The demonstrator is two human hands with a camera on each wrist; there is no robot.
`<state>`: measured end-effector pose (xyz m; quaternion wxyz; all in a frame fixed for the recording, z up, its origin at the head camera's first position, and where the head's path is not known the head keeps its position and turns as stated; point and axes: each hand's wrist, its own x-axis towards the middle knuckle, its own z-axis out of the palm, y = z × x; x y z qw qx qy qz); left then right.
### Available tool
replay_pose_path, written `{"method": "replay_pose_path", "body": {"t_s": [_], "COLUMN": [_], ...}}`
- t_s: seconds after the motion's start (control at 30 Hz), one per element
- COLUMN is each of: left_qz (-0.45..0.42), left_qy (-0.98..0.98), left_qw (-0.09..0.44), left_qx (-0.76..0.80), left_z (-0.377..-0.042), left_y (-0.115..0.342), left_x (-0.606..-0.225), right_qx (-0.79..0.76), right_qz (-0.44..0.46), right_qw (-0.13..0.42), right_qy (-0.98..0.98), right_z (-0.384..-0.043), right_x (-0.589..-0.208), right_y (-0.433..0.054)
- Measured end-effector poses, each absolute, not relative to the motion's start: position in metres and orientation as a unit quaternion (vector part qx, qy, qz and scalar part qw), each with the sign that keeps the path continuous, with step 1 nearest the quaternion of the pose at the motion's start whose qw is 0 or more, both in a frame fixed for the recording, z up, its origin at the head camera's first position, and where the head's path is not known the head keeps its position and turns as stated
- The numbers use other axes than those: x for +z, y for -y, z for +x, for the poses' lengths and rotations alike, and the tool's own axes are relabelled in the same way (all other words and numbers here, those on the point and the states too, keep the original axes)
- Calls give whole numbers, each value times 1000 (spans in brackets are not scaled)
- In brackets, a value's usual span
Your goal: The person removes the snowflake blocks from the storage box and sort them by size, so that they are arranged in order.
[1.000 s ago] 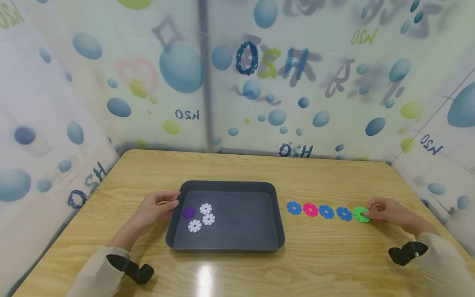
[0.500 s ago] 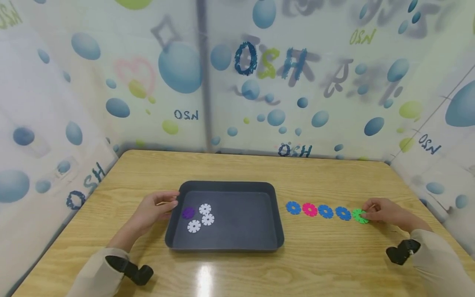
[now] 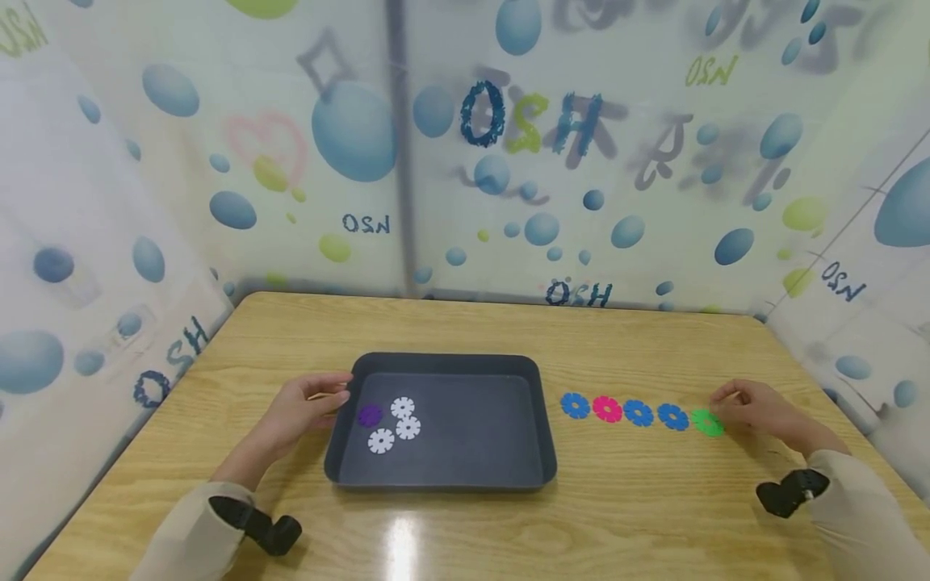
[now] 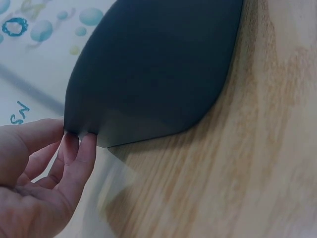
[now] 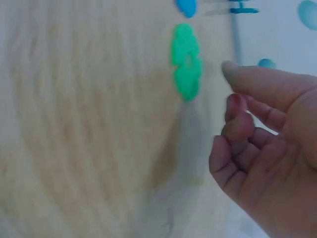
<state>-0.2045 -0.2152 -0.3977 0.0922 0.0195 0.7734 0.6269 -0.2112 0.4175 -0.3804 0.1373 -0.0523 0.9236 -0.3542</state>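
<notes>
My left hand (image 3: 305,407) touches the left side of a dark grey tray (image 3: 545,436), fingertips right at the wall; in the left wrist view they meet the tray's outer wall (image 4: 158,74) near a corner. Inside the tray lie a purple snowflake disc (image 3: 370,415) and several white snowflake discs (image 3: 408,428). A green snowflake disc (image 3: 705,422) lies flat on the table at the right end of a row. Beside it my right hand (image 3: 756,411) hovers with loosely bent fingers and holds nothing; the right wrist view has a gap between its fingertips and the green disc (image 5: 187,64).
Left of the green disc, the row holds a blue disc (image 3: 672,417), another blue disc (image 3: 638,413), a pink disc (image 3: 607,409) and a third blue disc (image 3: 576,405). A patterned curtain (image 3: 465,266) hangs behind the wooden table (image 3: 617,516).
My right hand has let go of the green disc and lifted slightly away from it. The disc stays at the end of the row. The left hand keeps its place at the tray.
</notes>
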Motion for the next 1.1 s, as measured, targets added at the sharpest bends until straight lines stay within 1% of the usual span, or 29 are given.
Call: {"method": "replay_pose_path", "body": {"t_s": [0.17,0.33,0.57,0.83,1.1], "left_qz": [20,22,20,23,23], "left_qy": [-773,-773,-778,-774,-774], "left_qw": [91,92,93,92,89], "left_qx": [627,627,621,625,626], "left_z": [-205,-205,-205,-204,-203], "left_y": [215,216,215,213,214], "left_x": [-398,-398,-397,-397,-398], "right_qx": [-364,-355,-354,-371,-362], "right_qz": [-59,-91,-158,-243,-276], "right_qw": [100,93,101,115,152], "right_qy": [-924,-926,-917,-889,-877], "right_z": [-217,-220,-220,-221,-227], "right_x": [-366,-351,-334,-325,-319], "right_y": [-410,-393,-356,-312,-265]}}
